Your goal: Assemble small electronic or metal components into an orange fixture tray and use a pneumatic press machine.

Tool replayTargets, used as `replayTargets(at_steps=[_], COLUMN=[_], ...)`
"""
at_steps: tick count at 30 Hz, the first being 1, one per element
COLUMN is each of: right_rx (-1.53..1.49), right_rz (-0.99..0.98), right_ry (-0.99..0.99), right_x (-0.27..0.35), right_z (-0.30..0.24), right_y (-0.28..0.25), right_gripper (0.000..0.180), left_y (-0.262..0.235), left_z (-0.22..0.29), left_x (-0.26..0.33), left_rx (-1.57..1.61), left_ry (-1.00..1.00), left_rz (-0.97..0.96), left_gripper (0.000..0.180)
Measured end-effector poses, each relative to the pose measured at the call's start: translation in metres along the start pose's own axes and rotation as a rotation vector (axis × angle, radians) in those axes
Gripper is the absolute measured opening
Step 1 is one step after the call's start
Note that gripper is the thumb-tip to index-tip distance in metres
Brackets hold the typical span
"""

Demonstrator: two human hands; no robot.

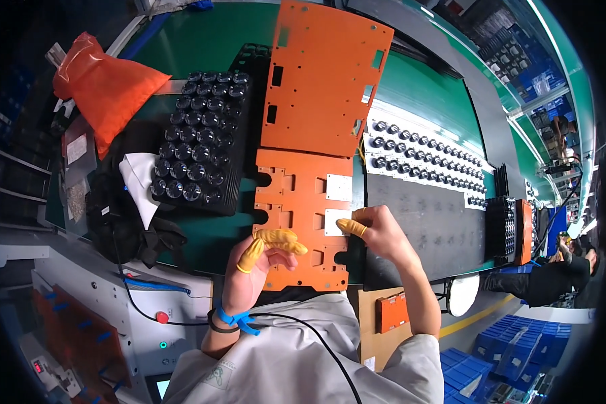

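Note:
An orange fixture board with slots and cutouts lies before me, its hinged orange lid raised at the far side. Two thin white square plates sit along its right part, a far plate and a near plate. My right hand, with yellow finger cots, has its fingertips closed at the near plate's right edge. Over the board's near left part my left hand is palm up, its yellow-cotted fingers curled and the thumb close against them. Whatever it may hold is hidden.
Left of the board, a stacked black tray carries rows of clear round lenses. Rows of lens parts on white strips stand right, beyond a black mat. An orange bag and white cloth lie left. A cable crosses my lap.

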State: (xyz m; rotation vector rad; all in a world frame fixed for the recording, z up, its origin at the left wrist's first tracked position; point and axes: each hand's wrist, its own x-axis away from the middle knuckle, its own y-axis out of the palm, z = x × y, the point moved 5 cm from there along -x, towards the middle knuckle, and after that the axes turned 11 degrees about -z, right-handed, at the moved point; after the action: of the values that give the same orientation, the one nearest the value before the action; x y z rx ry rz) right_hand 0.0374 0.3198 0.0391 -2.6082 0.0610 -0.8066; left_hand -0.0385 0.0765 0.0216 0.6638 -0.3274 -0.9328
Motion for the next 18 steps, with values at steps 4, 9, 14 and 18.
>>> replayTargets(at_steps=[4,9,14,18], right_rx=[0.148,0.743,0.613,0.668], right_rz=[-0.09,-0.021,0.43,0.887], right_ry=[0.012,0.091,-0.147,-0.466], right_x=[-0.006,-0.01,0.0,-0.03], right_z=[-0.007,-0.052,-0.13,-0.153], right_y=[-0.016,-0.035,-0.088,-0.133], right_gripper=[0.033,0.037,0.032,0.082], left_y=[-0.001,0.007,0.016,0.022], left_z=[0.0,0.006,0.012,0.011], left_x=[-0.001,-0.004,0.006,0.005], left_rx=[0.017,-0.044,-0.24,-0.318], left_ry=[0.02,0.013,0.056,0.109], left_rz=[-0.098,-0.144,-0.087,-0.048], left_gripper=[0.058,0.047,0.042,0.035])
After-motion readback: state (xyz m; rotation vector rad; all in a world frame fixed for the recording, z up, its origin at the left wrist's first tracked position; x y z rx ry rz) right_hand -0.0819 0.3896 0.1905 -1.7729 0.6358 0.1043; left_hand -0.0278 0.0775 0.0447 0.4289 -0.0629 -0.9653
